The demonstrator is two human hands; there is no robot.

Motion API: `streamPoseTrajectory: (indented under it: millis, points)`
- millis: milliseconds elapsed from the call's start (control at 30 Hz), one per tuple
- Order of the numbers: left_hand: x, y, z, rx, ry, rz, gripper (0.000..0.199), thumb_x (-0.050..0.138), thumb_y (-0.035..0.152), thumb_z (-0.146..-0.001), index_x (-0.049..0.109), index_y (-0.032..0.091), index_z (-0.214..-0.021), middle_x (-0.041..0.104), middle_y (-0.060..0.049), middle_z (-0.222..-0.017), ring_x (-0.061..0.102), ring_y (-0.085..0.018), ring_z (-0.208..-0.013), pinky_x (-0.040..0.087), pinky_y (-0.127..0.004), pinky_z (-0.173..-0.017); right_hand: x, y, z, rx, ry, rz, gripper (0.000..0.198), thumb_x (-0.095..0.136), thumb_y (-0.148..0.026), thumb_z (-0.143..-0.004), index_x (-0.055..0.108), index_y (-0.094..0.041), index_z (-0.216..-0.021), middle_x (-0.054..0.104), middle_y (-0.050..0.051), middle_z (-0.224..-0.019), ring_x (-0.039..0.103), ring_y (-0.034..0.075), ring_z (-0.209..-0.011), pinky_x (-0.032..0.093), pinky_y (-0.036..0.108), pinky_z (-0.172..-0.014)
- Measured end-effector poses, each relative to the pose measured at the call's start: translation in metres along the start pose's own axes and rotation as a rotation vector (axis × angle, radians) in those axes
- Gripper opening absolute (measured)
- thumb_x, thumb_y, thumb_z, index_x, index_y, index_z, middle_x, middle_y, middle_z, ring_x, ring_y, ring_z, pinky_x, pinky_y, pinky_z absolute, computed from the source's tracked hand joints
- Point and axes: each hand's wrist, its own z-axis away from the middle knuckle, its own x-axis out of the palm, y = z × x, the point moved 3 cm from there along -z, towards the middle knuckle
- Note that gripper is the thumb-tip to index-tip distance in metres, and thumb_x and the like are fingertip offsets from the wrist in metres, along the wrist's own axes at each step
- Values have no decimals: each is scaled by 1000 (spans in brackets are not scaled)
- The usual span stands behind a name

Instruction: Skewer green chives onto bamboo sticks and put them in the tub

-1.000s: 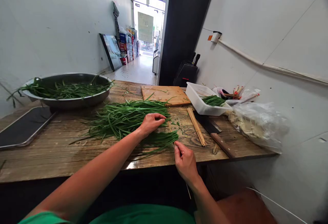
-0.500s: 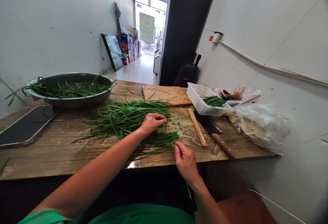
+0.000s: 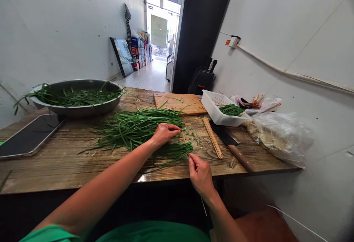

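My right hand (image 3: 201,172) is closed in a pinch around a thin bamboo skewer (image 3: 204,206), whose lower end sticks out below the palm. The skewer's upper part shows again near my left fingertips, beyond a row of green chives (image 3: 177,149) lined up across it. My left hand (image 3: 165,134) is also closed, thumb and finger together on a chive at the skewer's upper end; only a bit of green shows there. Behind and left of it spreads a loose pile of long chives (image 3: 132,124) on the wooden table (image 3: 83,168).
Right of my hands lie a bundle of skewers (image 3: 212,138) and a cleaver (image 3: 240,155). Behind are a cutting board (image 3: 179,102), a white tub (image 3: 215,111) with chives and a plastic bag (image 3: 282,135). A metal basin (image 3: 83,110) and a phone (image 3: 30,135) are at left.
Both hands stay almost where they were, still pinching by the chives and skewer. The whole view has shifted very slightly.
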Motion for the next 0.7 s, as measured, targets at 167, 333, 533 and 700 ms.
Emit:
streamPoseTrajectory:
  millis: [167,333,533,700]
  points:
    - [0,1,0,26,-11,-73,28,59,36,-62,70,15,-76,67,-2,-64,55,-13,-58,39,-21,-52,1,1,0,5,-5,2,31,38,-25,-84,65,-14,-97,69,8,-79,63,16,-60,47,22,-55]
    - [5,10,8,71,-284,-81,25,60,34,-61,71,16,-75,67,-1,-68,56,-14,-62,41,-21,-58,1,1,0,23,-6,-21,31,38,-24,-84,63,-13,-99,69,9,-81,64,17,-64,47,22,-55]
    - [-11,19,2,226,-256,-193,26,56,38,-69,70,17,-76,66,-2,-75,56,-15,-70,40,-23,-67,-1,-1,0,34,-2,-27,31,38,-24,-84,64,-13,-97,68,9,-82,64,17,-66,48,23,-60]
    - [-8,8,-1,378,-119,-638,14,59,31,-68,69,21,-70,62,-5,-76,51,-20,-80,34,-31,-78,0,-1,1,33,-1,-13,31,38,-23,-84,64,-14,-97,68,9,-83,64,17,-66,47,22,-59]
